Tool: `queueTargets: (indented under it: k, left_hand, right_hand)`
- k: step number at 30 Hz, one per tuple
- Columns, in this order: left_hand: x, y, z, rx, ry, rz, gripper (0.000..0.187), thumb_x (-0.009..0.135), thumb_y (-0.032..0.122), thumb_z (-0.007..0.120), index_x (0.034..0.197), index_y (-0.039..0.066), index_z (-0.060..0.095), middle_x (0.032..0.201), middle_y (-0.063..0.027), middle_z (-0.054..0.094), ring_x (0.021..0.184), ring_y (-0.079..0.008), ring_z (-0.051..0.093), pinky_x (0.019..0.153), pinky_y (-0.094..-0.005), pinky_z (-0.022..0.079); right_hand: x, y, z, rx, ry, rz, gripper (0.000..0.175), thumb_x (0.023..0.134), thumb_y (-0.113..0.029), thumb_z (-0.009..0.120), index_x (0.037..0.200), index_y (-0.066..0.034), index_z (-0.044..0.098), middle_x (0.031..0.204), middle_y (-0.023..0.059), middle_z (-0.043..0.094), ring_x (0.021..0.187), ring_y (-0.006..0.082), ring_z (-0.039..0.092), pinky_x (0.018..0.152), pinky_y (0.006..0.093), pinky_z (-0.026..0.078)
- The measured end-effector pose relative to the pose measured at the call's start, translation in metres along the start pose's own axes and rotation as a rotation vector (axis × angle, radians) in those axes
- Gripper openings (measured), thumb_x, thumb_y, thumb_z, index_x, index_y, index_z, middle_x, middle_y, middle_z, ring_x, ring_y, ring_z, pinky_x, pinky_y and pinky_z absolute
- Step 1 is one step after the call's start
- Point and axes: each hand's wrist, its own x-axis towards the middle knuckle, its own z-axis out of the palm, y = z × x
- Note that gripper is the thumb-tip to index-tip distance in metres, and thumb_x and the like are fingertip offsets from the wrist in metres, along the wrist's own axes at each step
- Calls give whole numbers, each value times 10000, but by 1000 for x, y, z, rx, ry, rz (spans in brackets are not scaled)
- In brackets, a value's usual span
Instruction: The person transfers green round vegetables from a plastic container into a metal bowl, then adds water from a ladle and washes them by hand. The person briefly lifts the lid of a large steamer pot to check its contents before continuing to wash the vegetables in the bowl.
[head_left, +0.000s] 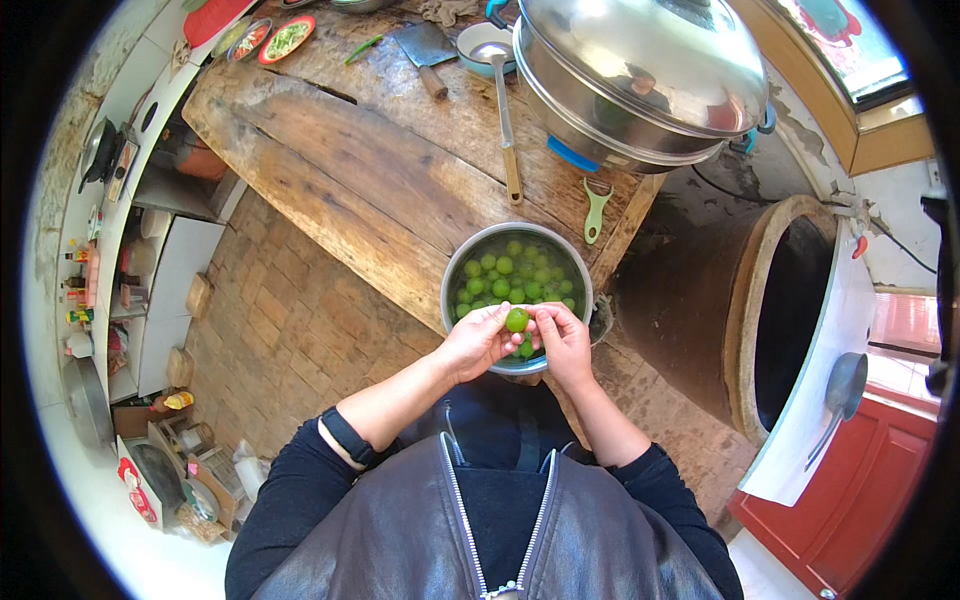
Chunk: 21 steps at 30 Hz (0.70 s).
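Just above the near part of a round metal basin (451, 279), my left hand (477, 337) holds a round green fruit (517, 320) between thumb and fingers. My right hand (564, 336) is at the fruit's right side, thumb and fingertips pinched together; whether anything small is between them cannot be made out. Water fills the basin, and many more green fruits (504, 265) sit in it. Its near rim is partly hidden behind my hands. The basin stands at the near corner of a worn wooden table (360, 165).
Beyond the basin lie a green-handled peeler (596, 214), a ladle (506, 127) resting in a bowl (474, 43), and a cleaver (426, 49). A large lidded steamer pot (637, 82) stands at the back right. To the right is a big brown earthenware vat (690, 307).
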Motion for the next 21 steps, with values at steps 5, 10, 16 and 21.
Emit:
queueTargets:
  k: [5, 10, 16, 21]
  left_hand:
    - [3, -7, 5, 67, 50, 83, 316, 966, 332, 350, 995, 67, 519, 801, -27, 555, 656, -102, 485, 591, -221, 410]
    - [1, -15, 9, 245, 90, 129, 349, 957, 393, 355, 952, 88, 524, 742, 12, 528, 618, -54, 461, 555, -185, 394]
    - [-1, -10, 7, 552, -67, 60, 304, 943, 335, 434, 944, 43, 518, 758, 0, 542, 633, -49, 488, 559, -181, 409]
    - [3, -8, -11, 693, -86, 67, 161, 928, 215, 473, 958, 59, 505, 749, 15, 516, 626, -49, 460, 542, -180, 378]
  right_hand:
    - [-2, -6, 8, -245, -49, -205, 179, 813, -58, 623, 984, -11, 647, 827, 32, 552, 666, 87, 533, 590, 218, 448]
    - [-1, -2, 0, -600, -115, -351, 343, 747, -51, 675, 1086, -32, 620, 824, 65, 550, 677, 135, 561, 621, 244, 464]
    - [-11, 4, -23, -575, -250, -495, 253, 770, -48, 640, 1023, -43, 640, 844, 97, 585, 711, 189, 581, 632, 271, 469]
    - [-26, 3, -61, -734, 113, -322, 117, 803, -52, 600, 886, -21, 677, 766, 82, 602, 679, 173, 571, 616, 261, 453]
